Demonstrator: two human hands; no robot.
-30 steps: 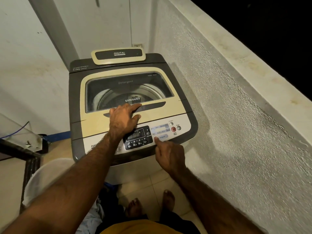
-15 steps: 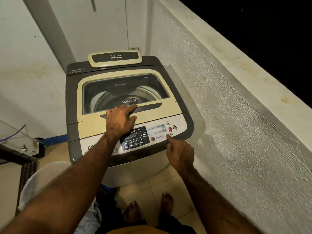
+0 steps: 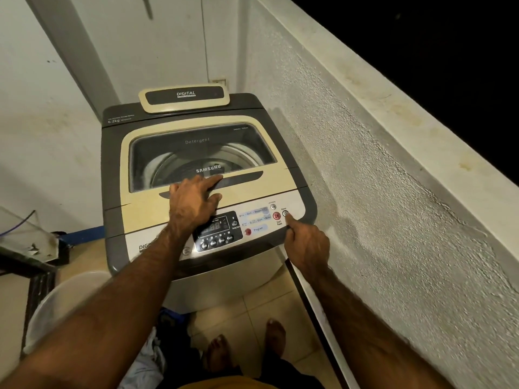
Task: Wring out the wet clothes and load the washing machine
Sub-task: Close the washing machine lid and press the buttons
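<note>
Bare feet (image 3: pixel 219 352) stand on glossy beige floor tiles (image 3: pixel 252 304), below and behind both grips. A pale, crumpled bundle of clothes (image 3: pixel 153 352) lies on the floor under the left forearm, beside a round white plastic basin (image 3: pixel 53 301) to that arm's left.

The right grip (image 3: pixel 307 242) hovers over the front right corner of the washing machine (image 3: pixel 112 220). Its index finger is straight, with the tip on the small round power button (image 3: pixel 285 213). The other fingers are curled in and hold nothing. The dark control panel (image 3: pixel 217 228), with a lit digit display and a row of round keys, lies between the two grips.

The left grip (image 3: pixel 193 197) rests palm down on the smooth cream lid (image 3: pixel 247 192), which is closed. Its fingers are spread and nearly straight, reaching the dark handle recess, and they clasp nothing.

Just beyond the left grip is the lid's tinted window (image 3: pixel 202 153), through which the steel drum rim shows. Whether laundry lies inside cannot be told. The machine is a top loader with a grey plastic casing and rounded corners.

To the right of the right grip runs a rough, pebbled plaster wall (image 3: pixel 393 220) capped by a stained flat ledge (image 3: pixel 421 94), with darkness beyond it. To the left of the left grip are a smooth, marked white wall (image 3: pixel 42 136) and a dark metal rack (image 3: pixel 31 276) carrying a clear sheet.
</note>
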